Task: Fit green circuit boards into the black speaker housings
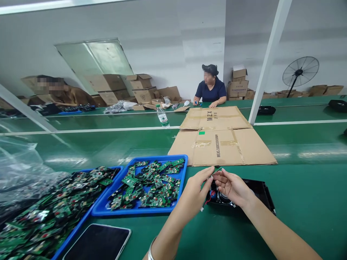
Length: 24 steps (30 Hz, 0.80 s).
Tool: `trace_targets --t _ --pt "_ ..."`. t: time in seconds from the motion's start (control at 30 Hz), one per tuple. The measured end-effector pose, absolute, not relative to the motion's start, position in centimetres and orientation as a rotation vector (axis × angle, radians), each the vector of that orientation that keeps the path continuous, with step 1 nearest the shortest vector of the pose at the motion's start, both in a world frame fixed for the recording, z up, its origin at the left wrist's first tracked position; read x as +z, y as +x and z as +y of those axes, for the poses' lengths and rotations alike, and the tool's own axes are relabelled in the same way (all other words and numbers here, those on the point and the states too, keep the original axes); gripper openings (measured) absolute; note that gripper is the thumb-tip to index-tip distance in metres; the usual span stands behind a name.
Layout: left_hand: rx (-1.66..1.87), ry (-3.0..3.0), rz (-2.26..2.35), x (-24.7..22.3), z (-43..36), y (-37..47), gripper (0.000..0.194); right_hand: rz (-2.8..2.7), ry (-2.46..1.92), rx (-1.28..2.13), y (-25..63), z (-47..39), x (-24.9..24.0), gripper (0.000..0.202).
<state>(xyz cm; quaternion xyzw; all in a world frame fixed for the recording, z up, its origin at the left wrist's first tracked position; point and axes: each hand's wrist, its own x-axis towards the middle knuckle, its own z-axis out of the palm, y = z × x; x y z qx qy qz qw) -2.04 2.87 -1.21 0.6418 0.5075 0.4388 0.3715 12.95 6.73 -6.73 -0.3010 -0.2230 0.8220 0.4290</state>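
Between the fingertips of both hands is a small green circuit board (217, 169), raised above the bench. My left hand (200, 184) pinches its left end, and my right hand (230, 186) has thumb and fingertips closed at its right end. Below them lies a black plastic housing (261, 191), partly hidden by my right hand and forearm. Inside it shows a round speaker (223, 198) with a silver rim. Red and black wires (208, 199) with a white connector hang out at the housing's left edge.
A blue tray (135, 213) of loose circuit boards stands to the left. Another heaped tray (78, 227) lies further left, near a tablet-like device (97, 243). Flattened cardboard (200, 148), a water bottle (162, 117) and a metal post (267, 65) are ahead. Two people (210, 88) sit across.
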Motion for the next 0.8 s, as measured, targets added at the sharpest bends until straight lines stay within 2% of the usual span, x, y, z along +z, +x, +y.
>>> trace_targets --t 0.1,0.37,0.47,0.6,0.7,0.8 --pt "1.122 1.686 1.274 -1.3 2.8 -2.0 0.031 -0.59 -0.766 2.0 13.1 6.7 -6.9 0.018" --pt "1.187 1.589 1.348 -0.2 2.6 -4.0 0.033 -0.671 -0.754 1.756 13.4 7.1 -6.3 0.028" --pt "1.294 1.51 1.362 0.9 1.9 -5.4 0.032 -0.875 -0.813 1.375 14.3 6.3 -5.3 0.025" --pt "1.497 1.369 1.36 2.4 0.5 -7.7 0.034 -1.21 -0.825 0.579 15.6 3.7 -3.4 0.008" --pt "1.778 1.22 1.326 3.1 -0.9 -9.6 0.032 -1.47 -0.634 0.148 15.6 1.9 -1.3 0.016" --pt "2.161 1.033 1.223 3.7 -2.6 -11.9 0.026 -1.792 -0.467 -0.057 14.1 0.9 0.9 0.026"
